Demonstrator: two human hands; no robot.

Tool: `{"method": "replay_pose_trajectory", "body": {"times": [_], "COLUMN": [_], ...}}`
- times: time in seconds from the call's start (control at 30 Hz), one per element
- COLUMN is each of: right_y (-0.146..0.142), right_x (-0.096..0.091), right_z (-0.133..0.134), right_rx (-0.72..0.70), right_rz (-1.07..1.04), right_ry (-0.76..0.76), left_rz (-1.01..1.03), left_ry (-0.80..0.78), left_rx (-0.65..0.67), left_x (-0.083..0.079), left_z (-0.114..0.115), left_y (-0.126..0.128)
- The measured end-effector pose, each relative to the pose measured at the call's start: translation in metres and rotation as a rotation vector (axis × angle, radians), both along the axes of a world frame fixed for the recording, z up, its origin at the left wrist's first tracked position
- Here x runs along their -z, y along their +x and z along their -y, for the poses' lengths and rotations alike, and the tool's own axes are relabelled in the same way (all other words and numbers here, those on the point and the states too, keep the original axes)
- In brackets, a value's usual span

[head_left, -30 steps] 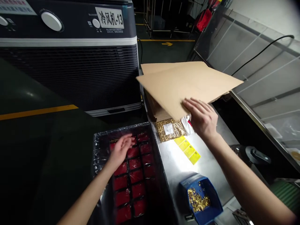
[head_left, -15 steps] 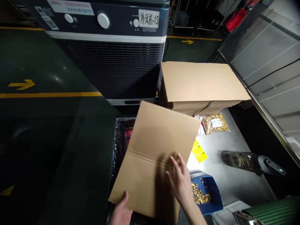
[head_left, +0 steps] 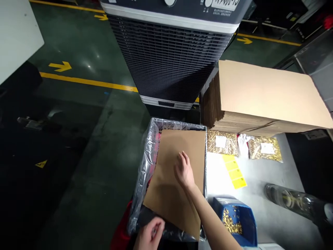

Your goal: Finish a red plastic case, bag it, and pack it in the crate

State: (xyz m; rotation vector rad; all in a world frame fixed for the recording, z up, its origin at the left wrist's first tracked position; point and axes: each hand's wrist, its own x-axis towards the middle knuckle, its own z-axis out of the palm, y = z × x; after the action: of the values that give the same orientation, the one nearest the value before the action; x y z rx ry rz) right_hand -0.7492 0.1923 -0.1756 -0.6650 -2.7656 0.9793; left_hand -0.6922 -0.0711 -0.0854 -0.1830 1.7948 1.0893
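Observation:
A creased brown cardboard sheet [head_left: 179, 173] lies inside a bin [head_left: 149, 149] lined with clear plastic. Red material shows along the sheet's left edge. Over the middle of the cardboard is my right hand [head_left: 185, 173], its fingers extended and slightly bent, holding nothing; whether it presses on the sheet I cannot tell. Just off the sheet's near-left corner, by the bin's front edge, my left hand [head_left: 151, 231] has its fingers curled in towards the thumb with nothing visible in them.
An air cooler [head_left: 171, 59] stands behind the bin. On the metal table [head_left: 260, 177] at right are a cardboard stack [head_left: 270, 93], bags of gold-coloured pieces [head_left: 222, 143], yellow labels [head_left: 234, 172], a bottle [head_left: 291, 201] and a blue scoop-shaped tray [head_left: 248, 222] of gold pieces.
The cardboard sheet has gone down from above the bin into it. My left hand has let go of its near edge and curled. The view has shifted left.

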Motion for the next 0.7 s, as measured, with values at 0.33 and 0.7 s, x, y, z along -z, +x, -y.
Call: {"method": "replay_pose_trajectory", "body": {"times": [0.33,0.7], "right_y": [0.065,0.001], "right_x": [-0.008,0.035], "right_z": [-0.008,-0.021], "right_rx": [0.010,0.114], "right_rz": [0.161,0.321], "right_ry": [0.099,0.139], "left_rz": [-0.640,-0.867], "left_ry": [-0.002,-0.138], "left_rx": [0.607,0.898], "left_x": [0.108,0.143], "left_z": [-0.093,-0.087], "left_y": [-0.074,-0.050]}}
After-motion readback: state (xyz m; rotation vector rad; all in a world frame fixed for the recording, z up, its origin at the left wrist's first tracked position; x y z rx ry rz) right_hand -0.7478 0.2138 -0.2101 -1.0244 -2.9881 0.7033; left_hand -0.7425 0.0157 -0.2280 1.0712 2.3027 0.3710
